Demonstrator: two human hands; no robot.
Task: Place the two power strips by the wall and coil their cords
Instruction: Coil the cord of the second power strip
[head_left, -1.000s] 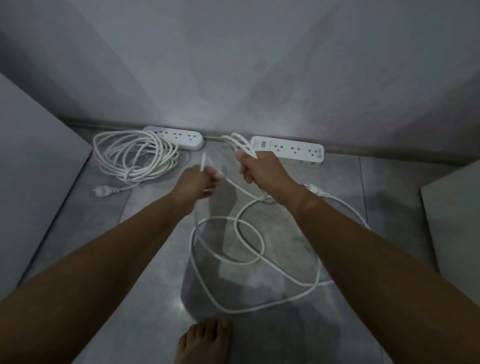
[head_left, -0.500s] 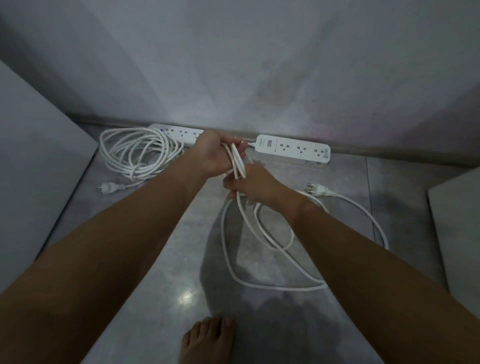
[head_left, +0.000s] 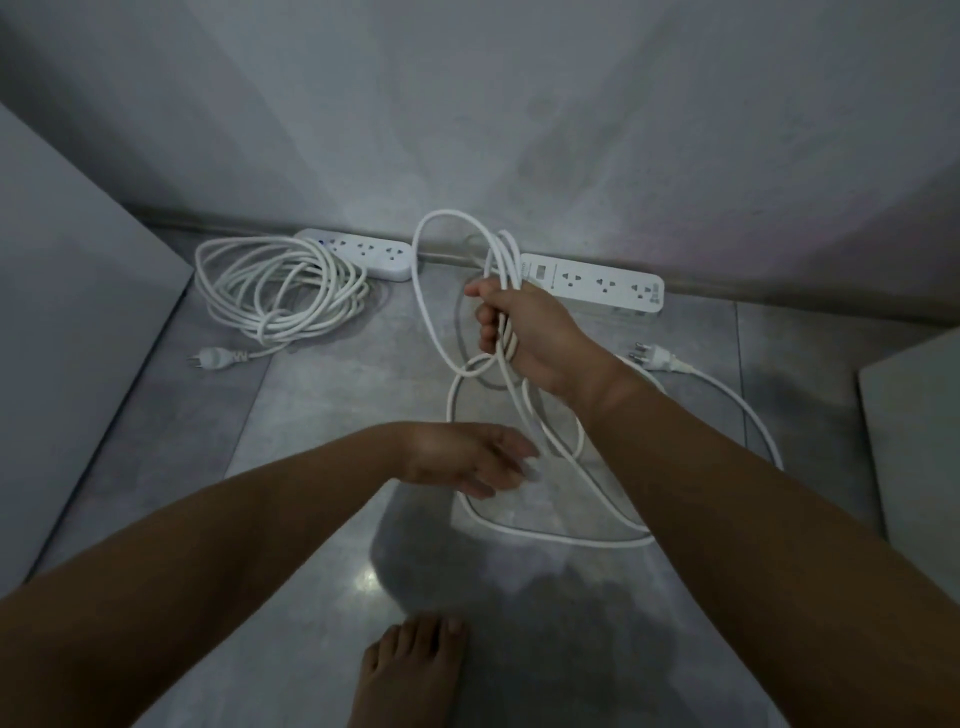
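The right hand grips several white loops of cord. The left hand hangs relaxed. 2 power strips lie along the wall.

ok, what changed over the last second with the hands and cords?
The left hand let go of the loops of the loose white cord and dropped back towards the body, fingers open. The right hand now grips the gathered loops alone. Both white power strips and the coiled white cord stayed put.

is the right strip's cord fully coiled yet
Partly. The right hand grips a few loops of the cord, but a long slack run and its plug lie on the floor.
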